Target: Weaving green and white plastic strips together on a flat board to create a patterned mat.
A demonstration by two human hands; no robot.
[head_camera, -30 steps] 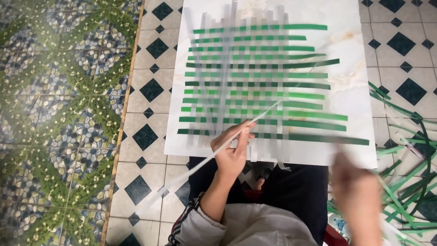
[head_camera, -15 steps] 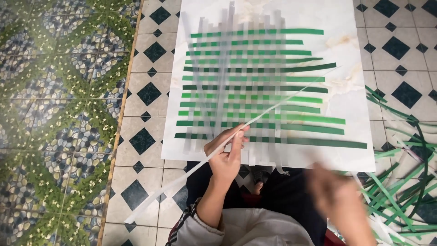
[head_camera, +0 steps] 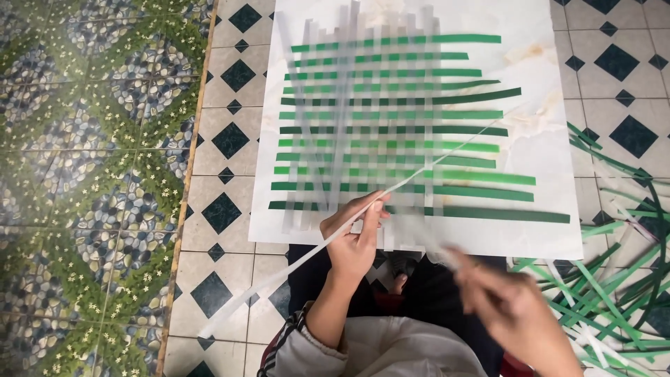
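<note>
Left hand (head_camera: 356, 241) pinches a white strip (head_camera: 279, 276) just below the weave (head_camera: 391, 126); right hand (head_camera: 516, 314) is too blurred, can't tell its grip.

Glossy tile floor (head_camera: 230, 84), matt paper strips (head_camera: 391, 115).

left hand (head_camera: 354, 241): pinching a long white strip (head_camera: 293, 269) that runs diagonally over the mat
right hand (head_camera: 513, 314): blurry, low right, grip unclear
mat (head_camera: 391, 129): green and white strips woven, sits on a white board (head_camera: 551, 139)
loose strips (head_camera: 607, 293): green pile on the tile floor (head_camera: 223, 139), right side
</note>
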